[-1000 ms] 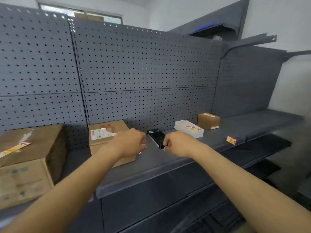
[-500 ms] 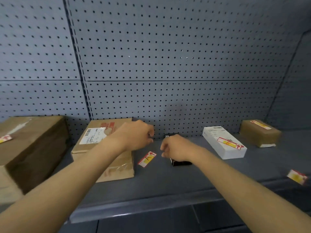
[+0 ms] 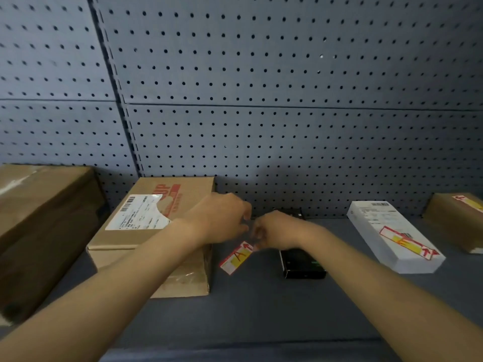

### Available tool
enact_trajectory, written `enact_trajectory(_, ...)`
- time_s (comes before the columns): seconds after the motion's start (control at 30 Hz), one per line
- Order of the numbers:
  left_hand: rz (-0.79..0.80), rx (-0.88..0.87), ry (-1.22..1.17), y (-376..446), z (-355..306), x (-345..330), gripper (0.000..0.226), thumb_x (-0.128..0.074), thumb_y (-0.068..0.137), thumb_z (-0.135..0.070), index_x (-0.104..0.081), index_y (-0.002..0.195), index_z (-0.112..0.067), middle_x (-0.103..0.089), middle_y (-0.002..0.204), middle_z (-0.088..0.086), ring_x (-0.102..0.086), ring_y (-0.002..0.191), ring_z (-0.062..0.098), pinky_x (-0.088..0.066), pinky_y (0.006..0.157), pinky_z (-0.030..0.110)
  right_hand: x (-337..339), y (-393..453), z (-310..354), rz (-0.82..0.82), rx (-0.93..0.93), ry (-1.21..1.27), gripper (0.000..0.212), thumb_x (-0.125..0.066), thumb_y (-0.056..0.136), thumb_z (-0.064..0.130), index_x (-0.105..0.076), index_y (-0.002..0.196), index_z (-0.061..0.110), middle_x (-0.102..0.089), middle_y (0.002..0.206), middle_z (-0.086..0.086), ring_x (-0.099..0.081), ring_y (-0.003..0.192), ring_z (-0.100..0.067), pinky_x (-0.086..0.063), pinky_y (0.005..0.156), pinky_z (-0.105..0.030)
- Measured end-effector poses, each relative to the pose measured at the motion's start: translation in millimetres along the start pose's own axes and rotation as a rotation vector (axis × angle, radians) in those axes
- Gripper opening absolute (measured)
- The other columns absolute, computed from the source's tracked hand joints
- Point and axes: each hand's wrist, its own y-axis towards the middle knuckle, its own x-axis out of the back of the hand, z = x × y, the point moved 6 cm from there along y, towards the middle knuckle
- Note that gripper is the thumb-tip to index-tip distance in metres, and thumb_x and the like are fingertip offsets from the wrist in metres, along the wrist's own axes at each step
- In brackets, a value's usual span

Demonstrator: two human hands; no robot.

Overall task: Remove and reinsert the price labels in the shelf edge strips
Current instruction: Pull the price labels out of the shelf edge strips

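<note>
At shelf centre, fingers: the two hands meet just above the grey shelf deck (image 3: 261,314), their fingertips nearly touching; motion blur hides the gap between them.
Right hand: the right hand (image 3: 274,231) is curled, fingertips bent down over the upper right end of the price label (image 3: 236,258). Whether they pinch the label or only brush it, I cannot tell.
Left hand: the left hand (image 3: 222,218) hangs loosely curled over the near right corner of the middle cardboard box (image 3: 154,239), thumb and fingers drawn together toward the right hand. I cannot tell if anything sits between them.
Price label: a red-edged white slip with a yellow patch, lying tilted on the deck, between the middle cardboard box and the black box (image 3: 303,261); it is not in any edge strip.
Black box: small and dark, flat on the deck, its far end hidden under the right wrist.
White box: the white box (image 3: 394,244) lies flat to the right, well apart from the hands, with a second red and yellow label (image 3: 407,242) on its top.
Far right: a brown box (image 3: 457,220), partly cut off, carries another label on top.
Left: a large cardboard box (image 3: 41,226) stands beside the middle one.
Behind: grey pegboard (image 3: 261,100) backs the shelf.
</note>
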Motion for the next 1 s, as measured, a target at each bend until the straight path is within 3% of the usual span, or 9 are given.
enact_trajectory(0.1,-0.002,0.013,-0.005,5,11,-1,0.025,-0.053,0.09,-0.037,-0.058,0.112,-0.024,-0.065,0.106,0.001,-0.063,0.088,0.021,-0.054,0.08,0.038,-12,20,10,0.088,0.086,0.035,0.041,-0.073,0.08,0.028,-0.061,0.118,0.018,-0.065,0.116,-0.001,-0.059,0.105,-0.018,-0.049,0.09,-0.031)
enact_trajectory(0.2,0.027,-0.006,0.035,10,12,-4,0.028,-0.05,0.093,-0.036,-0.056,0.117,-0.022,-0.063,0.11,0.002,-0.061,0.093,0.022,-0.05,0.084,0.035,-22,29,16,0.161,0.138,0.099,0.049,-0.078,0.074,0.025,-0.059,0.118,0.018,-0.06,0.124,0.003,-0.054,0.111,-0.014,-0.041,0.095,-0.025)
enact_trajectory(0.27,0.028,-0.022,0.052,13,12,-6,0.03,-0.049,0.094,-0.037,-0.054,0.119,-0.022,-0.062,0.113,0.002,-0.06,0.097,0.022,-0.048,0.085,0.034,-26,35,16,0.17,0.15,0.127,0.045,-0.081,0.072,0.022,-0.061,0.112,0.017,-0.062,0.118,0.003,-0.055,0.109,-0.016,-0.044,0.096,-0.029)
enact_trajectory(0.47,0.004,-0.032,0.013,16,15,-6,0.029,-0.051,0.092,-0.038,-0.056,0.116,-0.024,-0.061,0.112,0.001,-0.059,0.097,0.02,-0.05,0.085,0.035,-26,44,11,0.186,0.125,0.127,0.037,-0.083,0.068,0.025,-0.057,0.095,0.02,-0.056,0.102,0.005,-0.053,0.097,-0.013,-0.048,0.086,-0.029)
enact_trajectory(0.57,0.0,-0.024,-0.022,16,20,-6,0.028,-0.054,0.09,-0.037,-0.057,0.115,-0.025,-0.062,0.113,0.0,-0.06,0.096,0.019,-0.051,0.085,0.037,-24,40,10,0.137,0.121,0.15,0.037,-0.082,0.07,0.023,-0.052,0.093,0.022,-0.054,0.1,0.004,-0.052,0.093,-0.014,-0.048,0.082,-0.029)
enact_trajectory(0.7,-0.013,-0.015,-0.06,15,23,5,0.029,-0.057,0.089,-0.033,-0.057,0.117,-0.025,-0.063,0.115,-0.002,-0.06,0.1,0.017,-0.052,0.088,0.036,-20,30,5,0.03,0.112,0.251,0.018,-0.07,0.08,0.013,-0.061,0.096,0.018,-0.062,0.098,-0.002,-0.058,0.091,-0.016,-0.052,0.077,-0.029)
enact_trajectory(0.83,-0.051,-0.016,-0.043,13,23,16,0.029,-0.056,0.09,-0.035,-0.058,0.117,-0.026,-0.064,0.115,-0.004,-0.061,0.1,0.016,-0.052,0.088,0.037,3,11,-3,-0.176,0.035,0.313,0.02,-0.062,0.087,0.009,-0.061,0.107,0.016,-0.059,0.09,0.003,-0.057,0.08,-0.011,-0.048,0.065,-0.018)
enact_trajectory(1.0,-0.094,-0.03,-0.068,-5,11,29,0.028,-0.055,0.09,-0.035,-0.059,0.115,-0.025,-0.064,0.113,-0.005,-0.06,0.101,0.016,-0.051,0.088,0.037,32,-30,-4,-0.376,-0.034,0.224,0.02,-0.058,0.087,0.004,-0.068,0.102,0.014,-0.06,0.088,0.001,-0.057,0.081,-0.012,-0.047,0.068,-0.024)
